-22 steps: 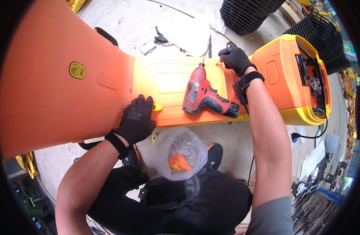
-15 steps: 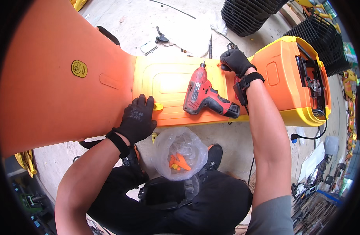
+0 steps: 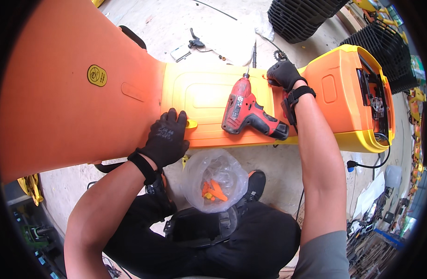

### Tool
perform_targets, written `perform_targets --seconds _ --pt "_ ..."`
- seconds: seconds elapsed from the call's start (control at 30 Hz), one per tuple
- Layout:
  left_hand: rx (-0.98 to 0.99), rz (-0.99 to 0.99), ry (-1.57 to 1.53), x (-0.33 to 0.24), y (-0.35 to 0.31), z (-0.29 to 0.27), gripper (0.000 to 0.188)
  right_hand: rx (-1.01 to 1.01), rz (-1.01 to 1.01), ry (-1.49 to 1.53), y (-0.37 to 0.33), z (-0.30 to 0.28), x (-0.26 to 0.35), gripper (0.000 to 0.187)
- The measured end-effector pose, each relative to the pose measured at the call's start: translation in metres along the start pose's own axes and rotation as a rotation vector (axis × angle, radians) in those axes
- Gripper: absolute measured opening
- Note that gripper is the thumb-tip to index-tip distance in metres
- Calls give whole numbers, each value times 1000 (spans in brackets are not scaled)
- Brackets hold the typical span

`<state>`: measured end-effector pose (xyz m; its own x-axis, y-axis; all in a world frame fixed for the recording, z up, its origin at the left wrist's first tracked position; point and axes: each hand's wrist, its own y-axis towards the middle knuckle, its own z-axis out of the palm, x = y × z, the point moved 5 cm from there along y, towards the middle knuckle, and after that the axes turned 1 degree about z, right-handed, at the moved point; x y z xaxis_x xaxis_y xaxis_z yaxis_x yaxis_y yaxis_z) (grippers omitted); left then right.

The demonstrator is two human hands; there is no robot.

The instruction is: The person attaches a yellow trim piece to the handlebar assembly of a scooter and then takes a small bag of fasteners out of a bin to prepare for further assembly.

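A large orange and yellow plastic body [image 3: 125,60] lies across in front of me. My left hand [image 3: 166,137], in a black glove, rests flat on it with fingers stretched out, beside a small yellow tab [image 3: 191,124]. At the far edge, my gloved right hand [image 3: 284,74] is closed, fingers curled; a small orange bit shows at its fingertips, but what they grip is hidden. Between the hands a red and black cordless screwdriver [image 3: 243,109] lies on the yellow panel [image 3: 208,93], its bit pointing away from me. Neither hand touches it.
Between my feet stands a container lined with a clear plastic bag [image 3: 236,186], with orange and yellow pieces inside. A black brake lever [image 3: 195,41] lies on the floor beyond. Stacked black crates [image 3: 299,21] stand at the far right. A cable [image 3: 369,165] hangs from the body's right end.
The whole view has shifted slightly. Both hands keep nearly the same places on the body, and the screwdriver lies where it was.
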<state>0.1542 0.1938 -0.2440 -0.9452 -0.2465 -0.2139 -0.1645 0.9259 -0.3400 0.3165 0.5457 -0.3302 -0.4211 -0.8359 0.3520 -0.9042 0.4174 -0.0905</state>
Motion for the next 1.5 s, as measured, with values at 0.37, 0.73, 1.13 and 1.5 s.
perform_targets --seconds 0.37,0.73,1.13,1.5 --pt "1 -28 28 4 -2 4 60 93 640 571 -9 -11 30 20" --pt "6 -22 57 3 -2 5 64 151 512 253 8 -5 18 15" --pt "-17 42 93 6 -1 16 63 84 892 999 -18 0 32 18" --pt "38 10 146 7 -2 14 65 328 927 1497 -14 16 16 18"
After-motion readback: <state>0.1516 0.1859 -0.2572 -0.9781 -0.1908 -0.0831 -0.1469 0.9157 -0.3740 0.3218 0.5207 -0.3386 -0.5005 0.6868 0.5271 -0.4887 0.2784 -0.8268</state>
